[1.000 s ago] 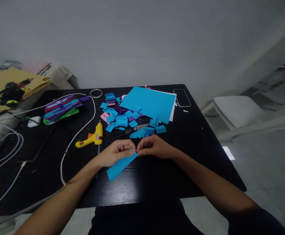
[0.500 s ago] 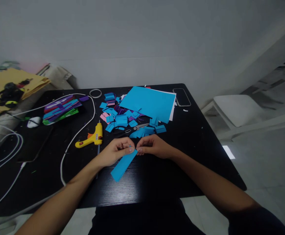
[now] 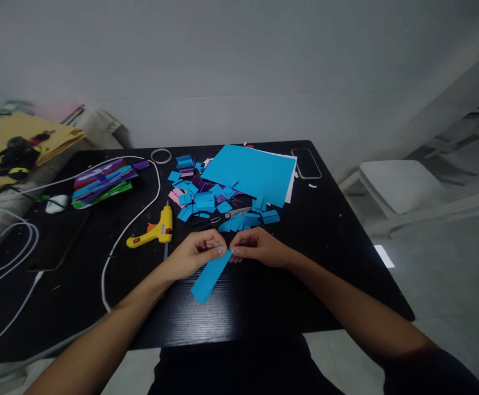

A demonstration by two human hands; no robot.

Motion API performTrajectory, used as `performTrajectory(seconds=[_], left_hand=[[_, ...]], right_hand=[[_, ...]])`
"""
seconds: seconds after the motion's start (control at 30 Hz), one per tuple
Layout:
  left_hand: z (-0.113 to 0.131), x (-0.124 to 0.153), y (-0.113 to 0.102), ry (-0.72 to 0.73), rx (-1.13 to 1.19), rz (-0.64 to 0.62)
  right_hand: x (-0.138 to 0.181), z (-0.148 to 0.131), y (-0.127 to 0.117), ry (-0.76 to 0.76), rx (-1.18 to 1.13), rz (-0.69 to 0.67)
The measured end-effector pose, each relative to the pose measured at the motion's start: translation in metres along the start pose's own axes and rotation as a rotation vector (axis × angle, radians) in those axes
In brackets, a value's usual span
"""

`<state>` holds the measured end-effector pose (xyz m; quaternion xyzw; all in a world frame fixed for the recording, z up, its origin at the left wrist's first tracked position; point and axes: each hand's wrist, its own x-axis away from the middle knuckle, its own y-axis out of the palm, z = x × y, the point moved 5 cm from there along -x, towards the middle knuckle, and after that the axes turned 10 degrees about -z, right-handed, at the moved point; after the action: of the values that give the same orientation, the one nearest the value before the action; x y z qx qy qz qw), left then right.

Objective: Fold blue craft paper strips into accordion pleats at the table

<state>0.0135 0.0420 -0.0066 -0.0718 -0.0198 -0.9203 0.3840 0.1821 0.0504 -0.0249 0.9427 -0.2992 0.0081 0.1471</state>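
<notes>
A blue paper strip (image 3: pixel 210 278) slants down and to the left over the front of the black table. Its upper end is pinched between the thumb and fingers of my left hand (image 3: pixel 200 253). My right hand (image 3: pixel 260 247) is closed at the strip's top corner, thumb and fingertips pressed together there. The two hands nearly touch. Just beyond them lie scissors (image 3: pixel 236 212), partly covered by small folded blue paper pieces (image 3: pixel 204 202), with some pink and purple ones among them.
A yellow glue gun (image 3: pixel 157 229) lies left of my hands, near a white cable (image 3: pixel 113 252). Behind are a large blue sheet (image 3: pixel 251 171), a tape ring (image 3: pixel 161 156) and a phone-shaped object (image 3: pixel 306 163). Bundled coloured paper (image 3: pixel 103 184) sits far left; a white stool (image 3: pixel 399 184) stands right.
The strip's lower end has swung slightly to the right. Both hands keep their grip in almost the same place.
</notes>
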Motion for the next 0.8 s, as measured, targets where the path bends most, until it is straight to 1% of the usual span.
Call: performTrajectory(seconds=[0.53, 0.73, 0.8], left_hand=[[0.0, 0.001, 0.0, -0.005, -0.073, -0.014], [-0.001, 0.0, 0.011, 0.008, -0.099, -0.081], [-0.001, -0.001, 0.012, 0.008, -0.1, -0.07]], right_hand=[[-0.001, 0.002, -0.001, 0.006, 0.001, -0.007], [-0.002, -0.003, -0.004, -0.026, 0.076, 0.036], [-0.002, -0.003, -0.005, -0.034, 0.075, 0.046]])
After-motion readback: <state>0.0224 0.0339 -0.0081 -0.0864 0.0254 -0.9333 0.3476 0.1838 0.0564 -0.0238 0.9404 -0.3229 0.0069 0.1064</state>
